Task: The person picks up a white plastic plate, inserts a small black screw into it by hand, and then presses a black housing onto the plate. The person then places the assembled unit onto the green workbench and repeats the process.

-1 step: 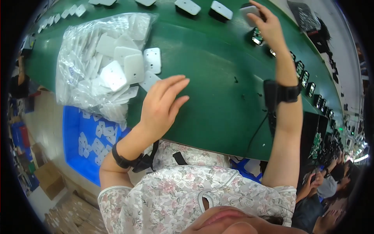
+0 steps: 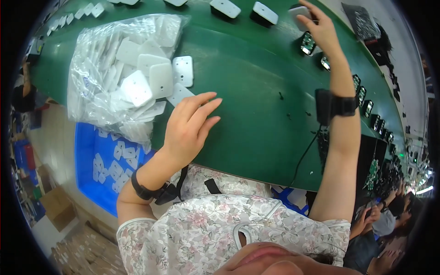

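At the far right of the green table, my right hand point(image 2: 324, 35) is closed, thumb and fingers around the edges of a white rounded plate point(image 2: 300, 17) on a dark housing. Part of that piece is hidden by the fingers. Just nearer than this hand stands an open black housing with a green circuit board point(image 2: 308, 45). My left hand point(image 2: 189, 124) is open above the table, fingers apart and holding nothing. Close to its fingertips lies a loose white plate point(image 2: 179, 93). A clear plastic bag point(image 2: 98, 50) full of similar plates lies to its left.
Plate-topped housings point(image 2: 265, 13) line the far edge, and circuit-board housings point(image 2: 362, 95) run down the right. A blue bin point(image 2: 94, 191) with small white pieces sits beside the table at left. Small black bits point(image 2: 281, 95) lie mid-table. Other people's hands point(image 2: 369, 215) show at lower right.
The whole view has shifted slightly. Both hands keep nearly the same pose, the right one still on the white plate.
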Motion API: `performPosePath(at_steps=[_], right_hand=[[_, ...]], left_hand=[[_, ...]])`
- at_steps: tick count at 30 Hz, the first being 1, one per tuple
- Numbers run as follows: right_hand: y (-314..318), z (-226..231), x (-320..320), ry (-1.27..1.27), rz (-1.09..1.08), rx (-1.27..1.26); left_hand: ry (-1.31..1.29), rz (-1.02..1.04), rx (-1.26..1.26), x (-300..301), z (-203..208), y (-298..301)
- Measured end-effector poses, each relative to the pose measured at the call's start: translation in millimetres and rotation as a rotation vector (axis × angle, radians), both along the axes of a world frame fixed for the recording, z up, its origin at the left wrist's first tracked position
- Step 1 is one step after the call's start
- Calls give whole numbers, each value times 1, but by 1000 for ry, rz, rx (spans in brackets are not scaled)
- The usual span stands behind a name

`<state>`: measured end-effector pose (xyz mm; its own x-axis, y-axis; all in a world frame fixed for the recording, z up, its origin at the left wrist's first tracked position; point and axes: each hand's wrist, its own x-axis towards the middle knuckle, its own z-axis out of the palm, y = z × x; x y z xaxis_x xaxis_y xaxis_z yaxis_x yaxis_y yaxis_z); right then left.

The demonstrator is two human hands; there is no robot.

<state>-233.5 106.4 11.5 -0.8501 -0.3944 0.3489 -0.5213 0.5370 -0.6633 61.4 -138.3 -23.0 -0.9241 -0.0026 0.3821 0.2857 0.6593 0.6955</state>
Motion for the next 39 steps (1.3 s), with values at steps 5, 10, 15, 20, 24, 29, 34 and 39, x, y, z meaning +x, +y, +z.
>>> performPosePath(at_steps=[5, 10, 15, 20, 24, 29, 34, 39], right_hand=[[29, -24, -75, -161, 54, 263], [40, -31, -84, -487, 22, 281], [43, -31, -85, -581, 65, 281], [51, -36, -95, -612, 45, 403], [70, -61, -105, -262, 28, 292], [76, -36, -77, 5, -119, 248], [30, -4, 100, 55, 159, 328], [37, -39, 161, -32, 170, 365]], left_hand=[[119, 93, -316, -4, 9, -30], [45, 111, -620, -39, 27, -29], [-145, 201, -983, -48, 18, -24], [-141, 156, -956, -46, 17, -28], [-55, 150, -915, -49, 7, -32], [64, 168, -839, -54, 9, -38], [154, 243, -480, -50, 27, -29], [-123, 47, 383, -55, 38, 20]])
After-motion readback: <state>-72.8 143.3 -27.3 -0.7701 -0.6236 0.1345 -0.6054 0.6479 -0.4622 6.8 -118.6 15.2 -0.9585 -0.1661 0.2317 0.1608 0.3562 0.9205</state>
